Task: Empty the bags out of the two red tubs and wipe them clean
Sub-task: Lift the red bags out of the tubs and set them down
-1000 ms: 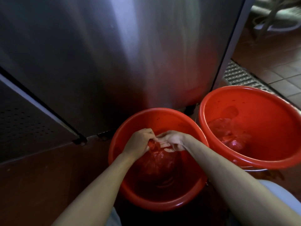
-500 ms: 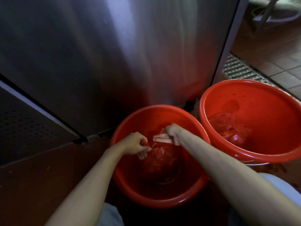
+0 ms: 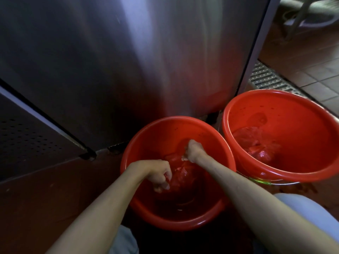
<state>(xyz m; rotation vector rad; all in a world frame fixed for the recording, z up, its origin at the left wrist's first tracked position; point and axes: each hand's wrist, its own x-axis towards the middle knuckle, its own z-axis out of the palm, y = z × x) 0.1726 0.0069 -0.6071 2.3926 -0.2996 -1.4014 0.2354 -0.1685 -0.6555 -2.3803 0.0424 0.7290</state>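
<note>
Two red tubs stand on the floor. The near tub (image 3: 146,136) holds a clear plastic bag (image 3: 183,173) with red contents. My left hand (image 3: 157,173) pinches the bag's near-left edge, fingers curled. My right hand (image 3: 192,150) grips the bag's far edge, fist closed. Both hands are inside this tub. The far right tub (image 3: 302,121) holds another clear bag (image 3: 255,143) of red contents, untouched.
A tall stainless steel cabinet (image 3: 128,61) rises directly behind the tubs, with a darker perforated panel (image 3: 27,132) at left. A metal floor drain grate (image 3: 266,79) runs along brown tiles at right. My knees in light cloth sit below the tubs.
My hands have pulled apart: the left moved toward me and lower, the right away toward the tub's far wall, stretching the bag between them.
</note>
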